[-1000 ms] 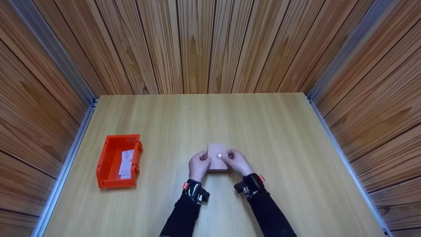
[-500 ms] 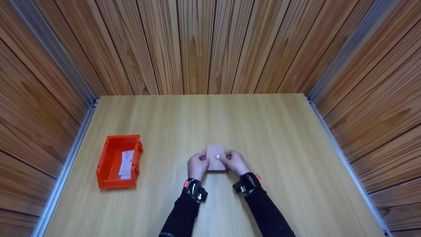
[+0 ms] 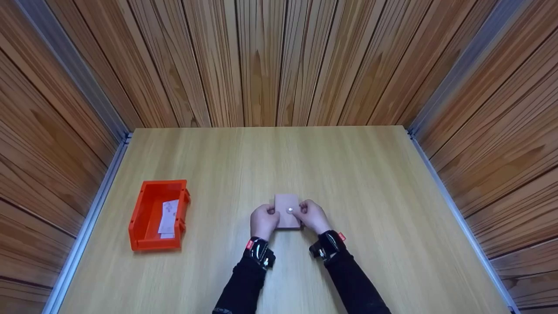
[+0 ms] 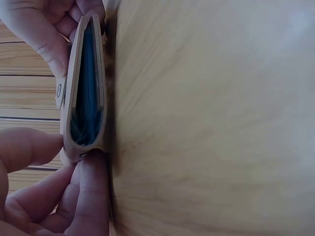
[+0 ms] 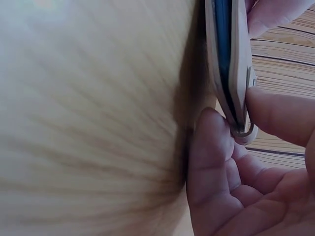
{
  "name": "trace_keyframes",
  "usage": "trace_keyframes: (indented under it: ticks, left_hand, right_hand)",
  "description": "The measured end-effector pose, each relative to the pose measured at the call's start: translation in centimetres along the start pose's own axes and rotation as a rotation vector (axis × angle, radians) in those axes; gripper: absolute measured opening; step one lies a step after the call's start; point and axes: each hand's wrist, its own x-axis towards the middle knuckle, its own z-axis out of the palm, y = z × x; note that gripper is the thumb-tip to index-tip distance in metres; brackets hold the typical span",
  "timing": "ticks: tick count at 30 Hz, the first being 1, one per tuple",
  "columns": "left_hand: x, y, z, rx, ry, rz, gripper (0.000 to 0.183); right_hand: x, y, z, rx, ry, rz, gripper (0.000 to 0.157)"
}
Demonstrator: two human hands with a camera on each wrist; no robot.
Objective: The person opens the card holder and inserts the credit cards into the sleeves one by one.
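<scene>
A pale pink snap wallet [image 3: 283, 221] lies between both hands, folded over, with a round metal snap [image 3: 290, 210] on its top face. My left hand [image 3: 263, 221] pinches the folded left edge, thumb on top and fingers beneath, as the left wrist view shows. On the other side, my right hand [image 3: 314, 218] pinches the edge with the snap strap, its thumb [image 5: 280, 114] on the strap. Blue inner sleeves [image 4: 88, 88] show through the wallet's near end. The wallet sits low over the table, its underside mostly hidden.
An orange-red plastic bin [image 3: 156, 244] stands to the left on the wooden table [image 3: 348, 165], with white printed slips of paper [image 3: 168, 216] inside. Wood-panelled walls [image 3: 257, 65] and metal rails [image 3: 462, 235] bound the table at the back and sides.
My right hand and wrist have shifted slightly left. Both hands keep their pinch on the wallet, which stays in nearly the same place; the bin has not moved.
</scene>
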Motion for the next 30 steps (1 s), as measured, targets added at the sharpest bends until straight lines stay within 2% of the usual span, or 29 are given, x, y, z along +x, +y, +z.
trace_keyframes:
  ticks: [4, 15, 23, 30]
  left_hand:
    - [0.04, -0.11, 0.15, 0.025, -0.004, 0.007, 0.022]
    - [-0.07, -0.13, 0.16, 0.068, -0.001, 0.056, 0.02]
    - [-0.16, -0.21, 0.24, 0.096, 0.006, 0.118, 0.013]
    - [-0.04, -0.27, 0.39, 0.109, 0.018, 0.152, 0.016]
  right_hand:
    - [0.13, 0.08, 0.17, -0.045, -0.012, 0.03, 0.041]
    - [0.01, 0.32, 0.07, -0.084, 0.003, -0.009, 0.032]
    - [-0.11, 0.39, 0.36, -0.147, 0.023, -0.029, 0.035]
    - [-0.12, 0.22, 0.44, -0.171, 0.036, -0.043, 0.032]
